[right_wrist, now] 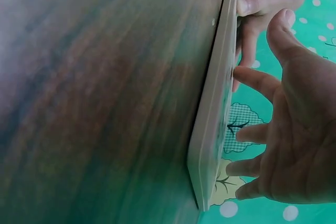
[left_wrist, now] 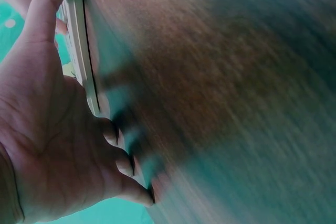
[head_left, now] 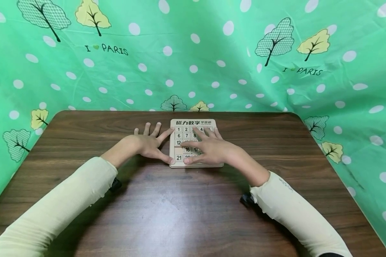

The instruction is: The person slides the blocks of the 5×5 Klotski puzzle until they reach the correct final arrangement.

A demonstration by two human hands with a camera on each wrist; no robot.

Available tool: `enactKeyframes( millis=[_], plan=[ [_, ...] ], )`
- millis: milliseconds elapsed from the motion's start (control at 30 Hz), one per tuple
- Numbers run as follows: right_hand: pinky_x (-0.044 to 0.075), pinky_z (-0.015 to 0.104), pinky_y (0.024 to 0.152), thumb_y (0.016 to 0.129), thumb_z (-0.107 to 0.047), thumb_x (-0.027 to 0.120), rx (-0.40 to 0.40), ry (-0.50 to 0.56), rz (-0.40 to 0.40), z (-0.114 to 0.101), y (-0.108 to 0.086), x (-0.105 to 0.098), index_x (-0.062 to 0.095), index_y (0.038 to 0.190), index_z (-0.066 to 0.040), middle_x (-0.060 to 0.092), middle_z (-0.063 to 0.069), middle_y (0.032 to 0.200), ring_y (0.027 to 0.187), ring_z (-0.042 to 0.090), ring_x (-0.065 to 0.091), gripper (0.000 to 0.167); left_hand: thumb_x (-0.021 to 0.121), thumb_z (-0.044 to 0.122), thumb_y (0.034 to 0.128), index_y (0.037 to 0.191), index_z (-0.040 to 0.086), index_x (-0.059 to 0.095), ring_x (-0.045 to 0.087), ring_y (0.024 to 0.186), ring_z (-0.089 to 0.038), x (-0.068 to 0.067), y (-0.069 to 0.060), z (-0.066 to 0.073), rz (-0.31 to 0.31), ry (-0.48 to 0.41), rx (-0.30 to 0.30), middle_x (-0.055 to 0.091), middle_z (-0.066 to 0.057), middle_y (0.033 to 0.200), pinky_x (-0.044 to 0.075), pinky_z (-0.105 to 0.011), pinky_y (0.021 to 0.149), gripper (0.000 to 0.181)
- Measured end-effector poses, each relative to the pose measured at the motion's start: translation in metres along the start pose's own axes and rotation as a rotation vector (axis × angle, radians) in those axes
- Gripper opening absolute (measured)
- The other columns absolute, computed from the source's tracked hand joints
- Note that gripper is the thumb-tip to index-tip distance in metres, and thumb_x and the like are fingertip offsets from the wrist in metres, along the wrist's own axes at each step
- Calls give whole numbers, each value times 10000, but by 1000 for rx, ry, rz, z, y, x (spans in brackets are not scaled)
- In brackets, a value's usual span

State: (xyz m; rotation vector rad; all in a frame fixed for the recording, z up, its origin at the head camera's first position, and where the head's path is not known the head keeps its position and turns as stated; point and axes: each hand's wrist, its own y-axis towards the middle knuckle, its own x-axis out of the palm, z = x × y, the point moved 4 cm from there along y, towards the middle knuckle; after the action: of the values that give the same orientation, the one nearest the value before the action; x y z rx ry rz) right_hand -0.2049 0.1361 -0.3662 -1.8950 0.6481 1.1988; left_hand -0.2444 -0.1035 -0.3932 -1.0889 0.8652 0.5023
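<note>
You are spreading your left hand [head_left: 148, 144] wide, just left of centre in the frame; its thumb is resting on the lower-left corner of the number puzzle board [head_left: 188, 122], which is lying mid-frame on the brown table [head_left: 167, 214]. Your right hand [head_left: 213, 147], fingers apart, is reaching over the tiles [head_left: 178, 157], index fingertip touching.

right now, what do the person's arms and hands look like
The left hand and right hand are bare; the left sleeve and right sleeve are cream, the right one bearing small dark lettering. A black device shows beneath each sleeve.
</note>
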Motion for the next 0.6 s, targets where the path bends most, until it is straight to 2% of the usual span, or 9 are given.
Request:
enactKeyframes(
  millis=[133,333,500,600],
  plan=[
    [-25,798,1369,1042,-788,578,5,-8,-10,0,3,1,442,1724,-479,29,181,1917,1745,579,-6,760,638,957,880,1778,458,-202,-247,1696,-577,0,0,0,-1,2,-2,-280,-208,1857,-64,-886,1303,1327],
    [-23,776,1376,1017,-811,593,18,-9,-29,-7,-4,4,432,1727,-482,39,150,1919,1749,556,-30,799,646,961,870,1777,460,-205,-255,1699,-560,0,2,-1,-4,0,-5,-284,-198,1857,-78,-875,1309,1340],
    [-30,783,1369,1018,-792,623,12,11,-44,-10,-13,8,431,1728,-481,35,152,1919,1742,572,-26,799,615,1054,785,1774,476,-204,-248,1696,-582,1,5,-2,3,-4,-7,-270,-205,1864,-80,-899,1287,1408],
    [-55,782,1366,1029,-786,613,5,23,-35,-8,-15,9,424,1730,-486,25,154,1918,1743,571,-29,785,618,1066,768,1766,491,-215,-251,1697,-579,2,5,-2,-2,-6,-12,-275,-197,1864,-91,-897,1286,1422]
  ],
)
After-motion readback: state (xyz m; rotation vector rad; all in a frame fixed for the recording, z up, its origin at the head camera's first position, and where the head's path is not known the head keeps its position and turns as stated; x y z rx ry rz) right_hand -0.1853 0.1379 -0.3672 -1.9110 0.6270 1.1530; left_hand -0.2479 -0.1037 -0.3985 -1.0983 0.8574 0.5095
